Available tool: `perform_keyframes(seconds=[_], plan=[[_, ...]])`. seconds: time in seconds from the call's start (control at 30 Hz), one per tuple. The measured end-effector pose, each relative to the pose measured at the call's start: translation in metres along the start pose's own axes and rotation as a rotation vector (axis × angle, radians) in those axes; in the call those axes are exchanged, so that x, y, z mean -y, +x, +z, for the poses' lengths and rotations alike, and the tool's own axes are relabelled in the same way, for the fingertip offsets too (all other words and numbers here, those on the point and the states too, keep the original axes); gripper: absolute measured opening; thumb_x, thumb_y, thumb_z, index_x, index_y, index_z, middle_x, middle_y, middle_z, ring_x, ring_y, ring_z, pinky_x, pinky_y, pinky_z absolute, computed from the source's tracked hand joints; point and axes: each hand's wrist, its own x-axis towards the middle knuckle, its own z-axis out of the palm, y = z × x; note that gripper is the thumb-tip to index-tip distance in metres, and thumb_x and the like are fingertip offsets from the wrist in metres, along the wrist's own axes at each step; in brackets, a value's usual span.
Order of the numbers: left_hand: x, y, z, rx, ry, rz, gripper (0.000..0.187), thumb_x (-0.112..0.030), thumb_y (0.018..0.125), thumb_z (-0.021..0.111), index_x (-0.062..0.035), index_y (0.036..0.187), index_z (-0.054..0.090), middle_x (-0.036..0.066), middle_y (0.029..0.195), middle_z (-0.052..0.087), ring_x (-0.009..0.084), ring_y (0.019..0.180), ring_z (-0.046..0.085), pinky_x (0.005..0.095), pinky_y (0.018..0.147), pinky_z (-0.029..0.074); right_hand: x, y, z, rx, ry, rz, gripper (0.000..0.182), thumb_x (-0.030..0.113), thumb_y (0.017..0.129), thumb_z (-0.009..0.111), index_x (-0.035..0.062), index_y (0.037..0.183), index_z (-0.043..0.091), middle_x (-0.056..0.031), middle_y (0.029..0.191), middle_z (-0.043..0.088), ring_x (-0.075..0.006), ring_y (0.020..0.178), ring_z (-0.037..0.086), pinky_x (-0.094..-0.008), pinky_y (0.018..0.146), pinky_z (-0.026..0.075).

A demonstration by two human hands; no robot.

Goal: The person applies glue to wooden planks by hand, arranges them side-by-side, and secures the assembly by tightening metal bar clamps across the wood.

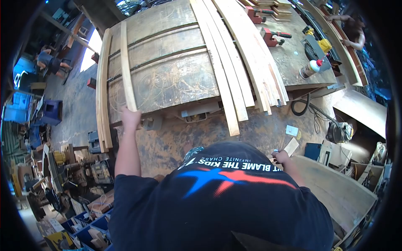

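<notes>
My left hand (132, 118) is closed around the near end of a long narrow wooden strip (127, 67). That strip lies across the worktable (167, 83), its near end at the table's front edge. To its left, a few more strips (102, 92) lie side by side along the table's edge. Low on the right, my right hand (282, 157) is held close to my body with its fingers curled. A small pale bit shows at its fingertips, and I cannot tell what it is. A short light wood piece (291, 146) appears right beside these fingers.
Long boards (228, 62) overhang the table's front edge. Red clamps (274, 37), a glue bottle (310, 69) and a yellow power tool (322, 45) sit at right. A hose (299, 109) trails on the floor. Other people (52, 60) are at far left and upper right (354, 33).
</notes>
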Motion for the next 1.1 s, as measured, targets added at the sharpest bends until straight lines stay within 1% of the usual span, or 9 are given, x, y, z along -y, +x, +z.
perform_keyframes(seconds=[0.17, 0.3, 0.37, 0.43, 0.57, 0.6, 0.7, 0.83, 1.1], plan=[[-0.067, -0.065, 0.081, 0.173, -0.454, 0.125, 0.083, -0.009, 0.079, 0.074, 0.0006, 0.152, 0.037, 0.021, 0.131, 0.063, 0.0285, 0.115, 0.065, 0.0375, 0.098, 0.053, -0.01, -0.004, -0.002, -0.018, 0.023, 0.004, 0.037, 0.03, 0.089, 0.077, -0.0013, 0.108, 0.068, -0.0097, 0.084, 0.07, -0.0189, 0.07, 0.068, -0.0364, 0.056, 0.055], [-0.142, -0.105, 0.108, 0.342, -0.692, 0.102, 0.086, -0.012, 0.08, 0.074, -0.0008, 0.155, 0.035, 0.02, 0.132, 0.063, 0.027, 0.116, 0.065, 0.0368, 0.099, 0.051, -0.013, -0.007, -0.013, -0.053, 0.026, 0.0, 0.036, 0.029, 0.09, 0.076, -0.0019, 0.106, 0.069, -0.0099, 0.084, 0.07, -0.0196, 0.069, 0.068, -0.0367, 0.056, 0.055], [-0.173, -0.121, 0.106, 0.352, -0.677, 0.139, 0.089, -0.013, 0.08, 0.074, 0.0016, 0.157, 0.031, 0.021, 0.133, 0.063, 0.0257, 0.117, 0.065, 0.0354, 0.099, 0.051, -0.014, -0.006, -0.018, -0.052, 0.021, -0.013, 0.036, 0.03, 0.09, 0.076, -0.0017, 0.106, 0.069, -0.0103, 0.085, 0.07, -0.0197, 0.069, 0.068, -0.0367, 0.056, 0.055], [-0.178, -0.121, 0.141, 0.296, -0.742, 0.219, 0.089, -0.014, 0.081, 0.074, 0.0016, 0.157, 0.031, 0.021, 0.133, 0.064, 0.0262, 0.116, 0.065, 0.0348, 0.1, 0.05, -0.016, -0.008, -0.019, -0.051, 0.041, -0.017, 0.036, 0.031, 0.09, 0.076, -0.0014, 0.106, 0.069, -0.0104, 0.085, 0.07, -0.0197, 0.069, 0.068, -0.0366, 0.056, 0.055], [-0.204, -0.149, 0.133, 0.341, -0.67, 0.248, 0.09, -0.017, 0.082, 0.076, 0.0025, 0.157, 0.03, 0.022, 0.136, 0.062, 0.0283, 0.121, 0.064, 0.0353, 0.102, 0.05, -0.023, -0.012, -0.023, -0.013, 0.057, 0.018, 0.039, 0.029, 0.09, 0.076, -0.0003, 0.114, 0.065, -0.0112, 0.094, 0.07, -0.0229, 0.076, 0.07, -0.0388, 0.063, 0.057], [-0.202, -0.147, 0.143, 0.383, -0.682, 0.265, 0.088, -0.021, 0.086, 0.077, 0.0026, 0.157, 0.03, 0.023, 0.138, 0.061, 0.0289, 0.124, 0.063, 0.0357, 0.104, 0.049, -0.027, -0.012, -0.022, -0.011, 0.051, 0.022, 0.039, 0.029, 0.09, 0.076, 0.0, 0.114, 0.065, -0.0112, 0.094, 0.07, -0.0228, 0.076, 0.07, -0.0387, 0.064, 0.057], [-0.203, -0.15, 0.164, 0.28, -0.709, 0.385, 0.084, -0.026, 0.092, 0.074, 0.0031, 0.157, 0.029, 0.023, 0.139, 0.061, 0.0296, 0.125, 0.062, 0.0359, 0.105, 0.048, -0.035, -0.014, -0.023, 0.0, 0.037, 0.035, 0.037, 0.03, 0.091, 0.075, 0.001, 0.113, 0.065, -0.0111, 0.096, 0.07, -0.0227, 0.078, 0.07, -0.0386, 0.064, 0.057], [-0.225, -0.164, 0.158, 0.37, -0.694, 0.294, 0.082, -0.028, 0.096, 0.07, 0.0047, 0.157, 0.026, 0.025, 0.141, 0.059, 0.0306, 0.128, 0.06, 0.0361, 0.108, 0.046, -0.044, -0.011, -0.021, -0.046, 0.029, 0.026, 0.036, 0.033, 0.091, 0.077, -0.0004, 0.102, 0.068, -0.008, 0.085, 0.069, -0.0194, 0.068, 0.065, -0.0375, 0.058, 0.056], [-0.234, -0.169, 0.169, 0.37, -0.684, 0.278, 0.082, -0.026, 0.096, 0.069, 0.0042, 0.158, 0.024, 0.026, 0.144, 0.055, 0.0324, 0.131, 0.058, 0.037, 0.109, 0.045, -0.037, -0.008, -0.014, -0.01, 0.076, 0.015, 0.031, 0.029, 0.091, 0.075, 0.0015, 0.103, 0.067, -0.008, 0.083, 0.068, -0.0187, 0.068, 0.064, -0.0368, 0.056, 0.053]])
